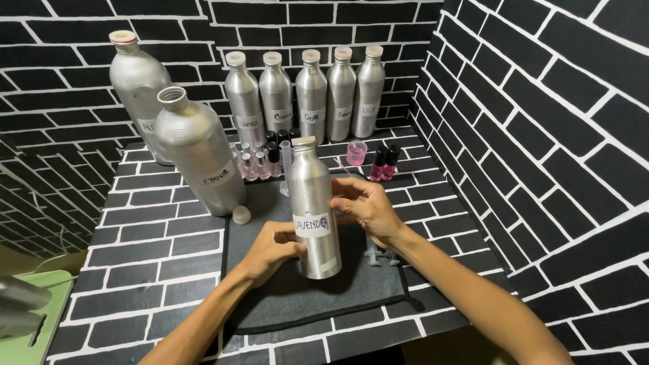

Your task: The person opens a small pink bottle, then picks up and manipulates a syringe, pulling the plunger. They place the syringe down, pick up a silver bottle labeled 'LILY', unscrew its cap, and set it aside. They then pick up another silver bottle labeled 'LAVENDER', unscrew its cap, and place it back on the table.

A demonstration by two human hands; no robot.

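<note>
Brick-patterned table (155, 263) and walls (541, 122); hands hold a bottle (314, 203) over a dark mat (304, 297).

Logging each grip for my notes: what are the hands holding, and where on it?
Both hands hold one capped silver bottle: the left hand at its lower body, the right hand at mid-body beside the label.

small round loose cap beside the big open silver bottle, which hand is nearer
Left. The left hand grips the capped silver bottle just below the cap; the right hand lies beyond that bottle.
</note>
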